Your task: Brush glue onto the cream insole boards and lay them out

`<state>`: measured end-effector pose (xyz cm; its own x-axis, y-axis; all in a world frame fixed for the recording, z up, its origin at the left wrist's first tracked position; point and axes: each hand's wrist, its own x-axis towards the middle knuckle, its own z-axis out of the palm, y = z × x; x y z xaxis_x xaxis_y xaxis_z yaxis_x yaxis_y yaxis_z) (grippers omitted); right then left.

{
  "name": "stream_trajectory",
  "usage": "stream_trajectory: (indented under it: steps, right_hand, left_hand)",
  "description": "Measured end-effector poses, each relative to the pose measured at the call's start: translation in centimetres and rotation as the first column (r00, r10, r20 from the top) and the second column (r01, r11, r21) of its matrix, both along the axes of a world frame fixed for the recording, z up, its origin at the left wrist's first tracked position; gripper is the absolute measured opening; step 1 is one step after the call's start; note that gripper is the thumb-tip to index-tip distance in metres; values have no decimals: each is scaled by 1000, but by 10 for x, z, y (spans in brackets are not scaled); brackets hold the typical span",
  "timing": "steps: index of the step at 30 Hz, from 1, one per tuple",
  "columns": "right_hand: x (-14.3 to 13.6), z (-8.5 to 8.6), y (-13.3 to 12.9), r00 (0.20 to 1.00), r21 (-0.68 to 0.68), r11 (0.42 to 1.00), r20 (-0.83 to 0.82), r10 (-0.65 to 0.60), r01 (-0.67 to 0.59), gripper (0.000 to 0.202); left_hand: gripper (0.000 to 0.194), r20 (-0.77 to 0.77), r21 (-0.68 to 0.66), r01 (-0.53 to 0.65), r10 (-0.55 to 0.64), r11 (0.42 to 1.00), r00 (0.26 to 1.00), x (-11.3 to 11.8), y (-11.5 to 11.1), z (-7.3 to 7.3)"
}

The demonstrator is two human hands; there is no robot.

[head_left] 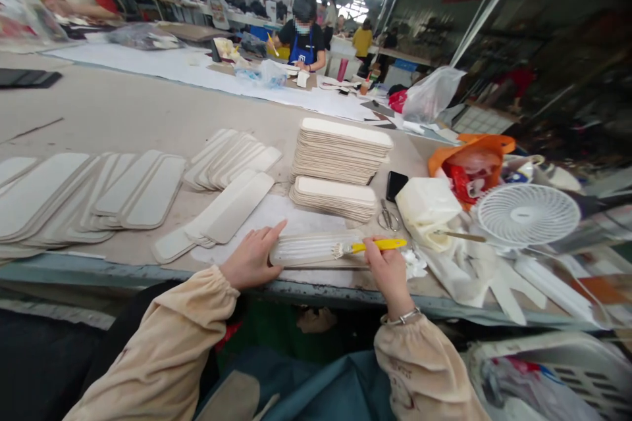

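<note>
Pale strip [309, 251]: flat near the front edge of the worktable [133, 105], on white paper [291, 214], its upper face marked with lengthwise white streaks.
Left hand [253, 255]: at the strip's left end, touching it, thumb and forefinger spread apart.
Right hand [388, 270]: just beside the strip's right end, fingers pinching the handle of a yellow brush [378, 246].
Brush bristles: white-smeared, touching the strip toward its right end.
Short stack [333, 200]: similar pale pieces, just behind the strip.
Tall stack [340, 151]: farther behind the strip, beyond the short stack.
Fanned pieces [153, 194]: overlapping, to the left of the strip.
Scissors [385, 210] and phone [396, 185]: behind the strip's right end.
White container [427, 200] and fan [528, 214]: right of the strip, the fan farther off.
Co-worker [301, 46]: well behind the strip, in a blue apron.
</note>
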<state>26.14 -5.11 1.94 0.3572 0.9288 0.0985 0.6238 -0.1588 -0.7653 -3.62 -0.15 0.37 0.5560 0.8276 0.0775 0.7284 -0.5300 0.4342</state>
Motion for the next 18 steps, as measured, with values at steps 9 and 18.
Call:
stream_trajectory:
  steps: [9, 18]
  right_hand:
    - [33, -2, -7, 974, 118, 986, 182, -135, 114, 42]
    - [12, -13, -13, 852, 415, 893, 518, -76, -172, 25]
  left_hand:
    - [85, -11, 11, 2, -2, 1000, 1000, 4, 0, 3]
    - [88, -29, 15, -5, 6, 1000, 1000, 4, 0, 0]
